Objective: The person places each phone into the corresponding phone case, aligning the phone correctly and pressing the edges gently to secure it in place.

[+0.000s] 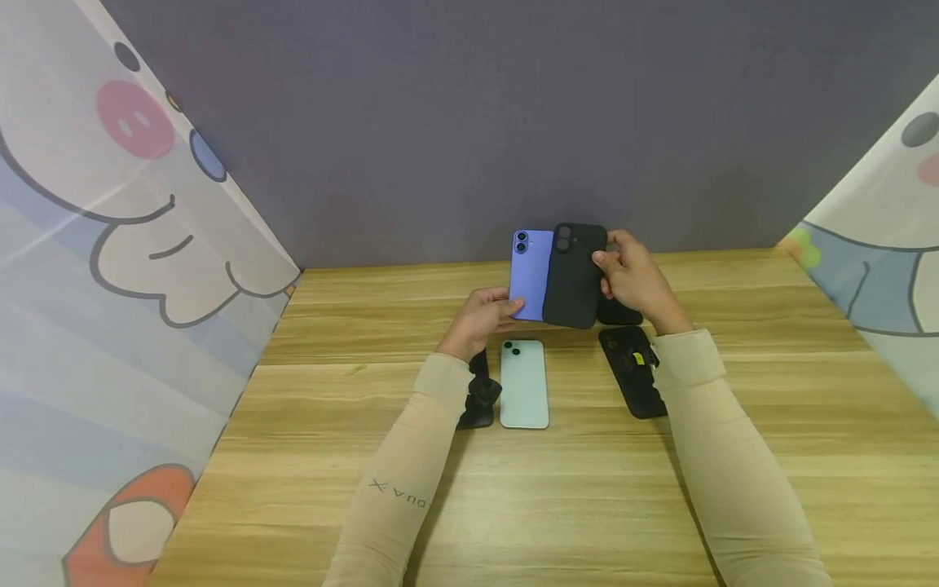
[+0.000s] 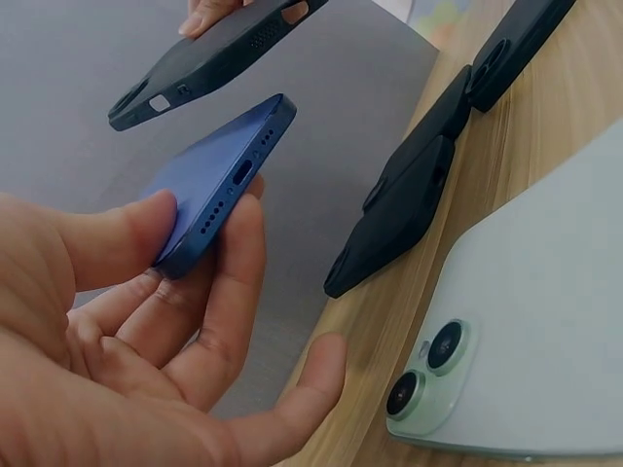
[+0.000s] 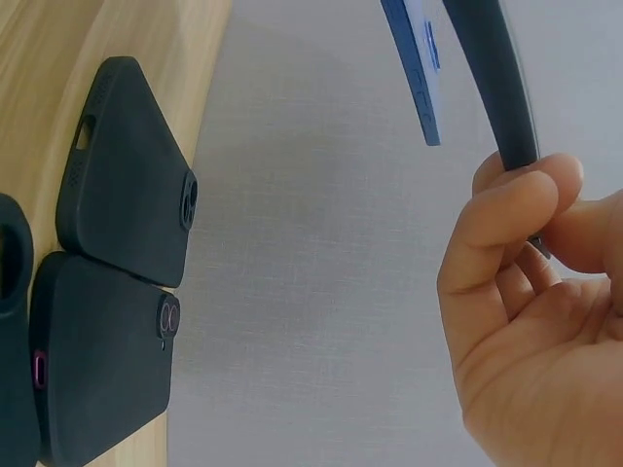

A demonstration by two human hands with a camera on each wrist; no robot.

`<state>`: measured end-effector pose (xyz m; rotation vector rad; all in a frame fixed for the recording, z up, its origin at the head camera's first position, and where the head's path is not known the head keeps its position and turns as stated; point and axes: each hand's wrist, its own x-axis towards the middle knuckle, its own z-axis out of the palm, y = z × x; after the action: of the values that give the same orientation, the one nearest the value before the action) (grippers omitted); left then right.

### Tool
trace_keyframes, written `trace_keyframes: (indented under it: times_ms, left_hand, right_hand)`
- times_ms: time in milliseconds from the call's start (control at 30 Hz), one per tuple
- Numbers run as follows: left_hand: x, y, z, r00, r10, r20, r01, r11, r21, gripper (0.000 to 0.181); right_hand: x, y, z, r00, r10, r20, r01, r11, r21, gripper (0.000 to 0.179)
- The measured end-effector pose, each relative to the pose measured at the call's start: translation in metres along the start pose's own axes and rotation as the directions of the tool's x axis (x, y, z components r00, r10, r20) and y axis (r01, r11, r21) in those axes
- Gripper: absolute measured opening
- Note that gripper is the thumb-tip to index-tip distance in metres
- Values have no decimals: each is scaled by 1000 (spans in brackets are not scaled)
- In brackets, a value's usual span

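My left hand (image 1: 480, 319) pinches a blue-purple phone (image 1: 530, 277) by its lower corner, thumb on the back and fingers beneath. Between the thumb and fingers of my right hand (image 1: 637, 277) is a black phone case (image 1: 575, 277), held by its right edge. Both are raised above the table, camera ends up. From the head the case overlaps the phone's right side, but the left wrist view shows a gap between phone (image 2: 219, 185) and case (image 2: 219, 68). Cutouts show in the case's lower edge. A pale mint phone (image 1: 524, 387) lies back up below the hands.
A black case-like item (image 1: 477, 414) lies partly under my left wrist. More black cases rest at right, one (image 1: 631, 383) beside my right sleeve and others (image 3: 127, 175) near the back edge. A grey panel (image 1: 469, 122) stands behind the wooden table (image 1: 293, 456).
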<state>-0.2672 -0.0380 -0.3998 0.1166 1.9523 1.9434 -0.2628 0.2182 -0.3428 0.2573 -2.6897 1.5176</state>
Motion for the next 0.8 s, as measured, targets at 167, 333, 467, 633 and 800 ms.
trace_keyframes:
  times_ms: [167, 333, 467, 633, 800]
  left_hand:
    - [2, 0, 1, 1000, -14, 24, 14, 1000, -7, 31]
    - [3, -1, 1, 998, -14, 61, 14, 1000, -5, 35]
    - [2, 0, 2, 996, -2, 86, 2, 1000, 1, 31]
    - [1, 1, 4, 991, -5, 132, 7, 1000, -13, 26]
    - [1, 2, 6, 987, -7, 163, 13, 999, -33, 29]
  right_hand:
    - [0, 0, 1, 1000, 1, 5, -1, 1000, 15, 35]
    - [1, 0, 2, 1000, 2, 13, -2, 1000, 21, 35]
    - [1, -1, 2, 1000, 1, 25, -1, 1000, 17, 38]
    - [1, -1, 3, 1000, 8, 30, -8, 1000, 17, 39]
    - [2, 0, 5, 999, 3, 32, -3, 1000, 11, 37]
